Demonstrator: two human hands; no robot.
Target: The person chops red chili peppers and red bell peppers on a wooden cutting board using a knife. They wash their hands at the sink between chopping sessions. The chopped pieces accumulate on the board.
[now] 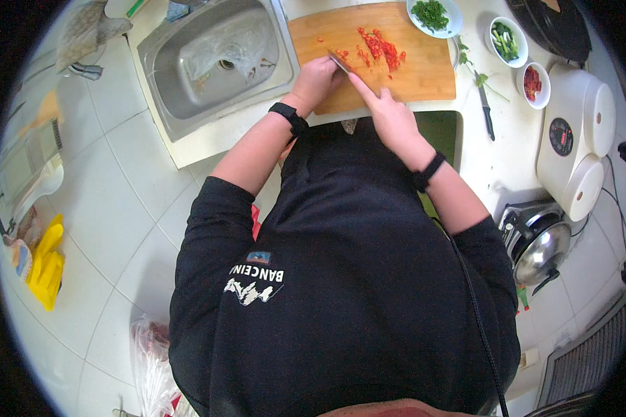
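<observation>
My right hand (pixel 394 117) grips a knife, its index finger laid along the blade (pixel 340 61) over a wooden cutting board (pixel 428 78). Close against the blade's left side is my left hand (pixel 318 81), fingers bent down at the board; whether it holds anything is hidden. Chopped red chili (pixel 381 48) lies in a loose pile right of the blade, with small bits beside the knife. A bowl of chopped green herbs (pixel 430 14) overlaps the board's top right corner.
A steel sink (pixel 167 99) holding a clear plastic bag adjoins the board's left side. Rightward are a bowl of cut scallions (pixel 505 43), a bowl of dark red pieces (pixel 532 83), a black-handled knife (pixel 487 117), herb sprigs (pixel 481 80), a white double-lidded appliance (pixel 568 130) and a lidded pan (pixel 542 255).
</observation>
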